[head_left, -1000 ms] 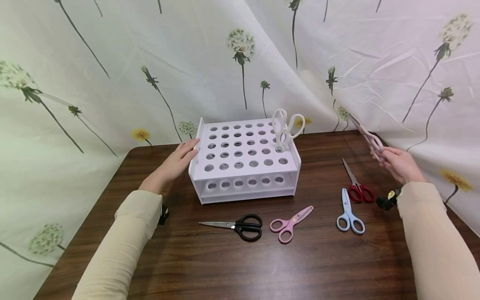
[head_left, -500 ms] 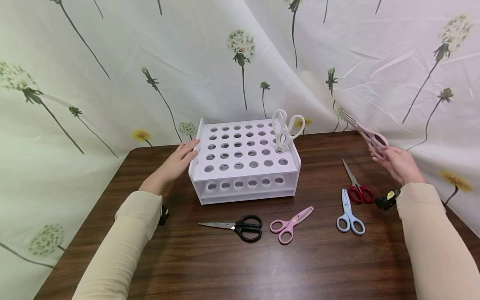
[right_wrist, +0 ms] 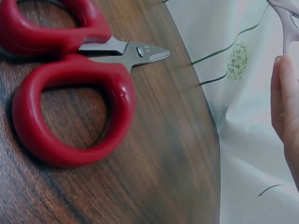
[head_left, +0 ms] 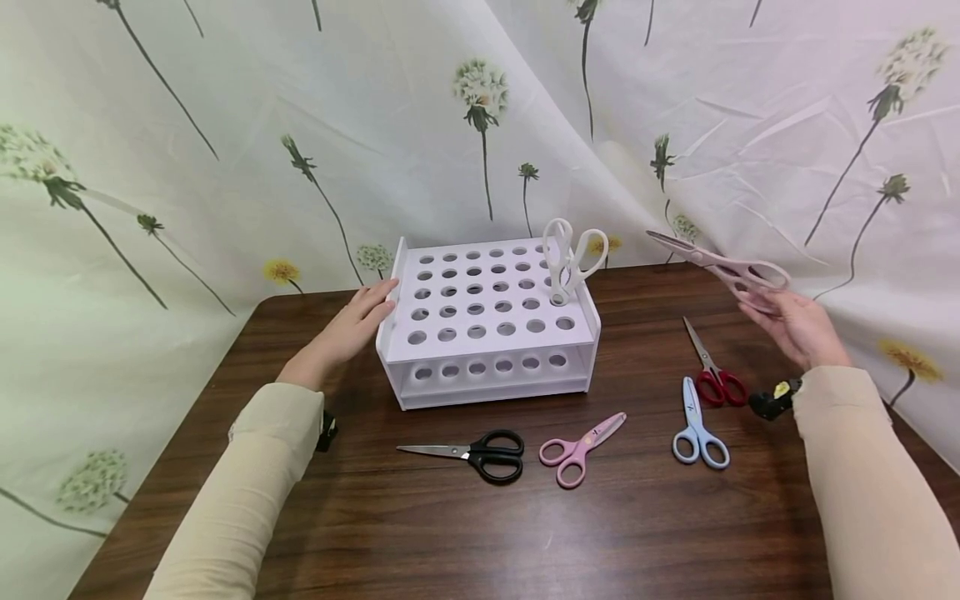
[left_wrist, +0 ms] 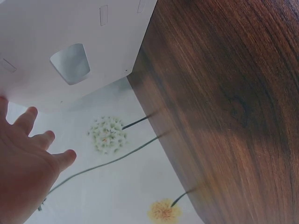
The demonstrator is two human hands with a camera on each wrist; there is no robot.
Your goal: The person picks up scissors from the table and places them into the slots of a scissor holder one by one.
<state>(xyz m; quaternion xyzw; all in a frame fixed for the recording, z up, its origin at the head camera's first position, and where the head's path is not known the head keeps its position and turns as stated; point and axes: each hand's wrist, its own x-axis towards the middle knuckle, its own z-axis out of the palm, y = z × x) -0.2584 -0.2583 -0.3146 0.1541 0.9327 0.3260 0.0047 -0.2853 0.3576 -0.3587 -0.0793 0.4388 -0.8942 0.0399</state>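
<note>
In the head view my right hand [head_left: 804, 329] pinches a pair of pale pink scissors [head_left: 723, 265] by a handle loop, in the air at the far right. Its blades point left toward the rack. The right wrist view catches only the handle end of these scissors [right_wrist: 286, 18] above my fingers. My left hand [head_left: 352, 321] rests with relaxed fingers against the left side of a white rack [head_left: 491, 342] full of round holes. White scissors [head_left: 564, 275] stand blades-down in a hole at the rack's right side. In the left wrist view, the rack's side panel [left_wrist: 112, 51] has a cut-out.
Black scissors [head_left: 497, 457], pink scissors [head_left: 576, 452], light blue scissors [head_left: 697, 429] and red-handled scissors [head_left: 716, 375] lie on the dark wooden table [head_left: 480, 542]. The red pair is just below my right hand. A dandelion-print cloth [head_left: 337, 125] hangs behind the table's back edge.
The pale pink scissors in my right hand have swung round, their tips moving left and the blades now lying nearer level. My left hand stays at the rack.
</note>
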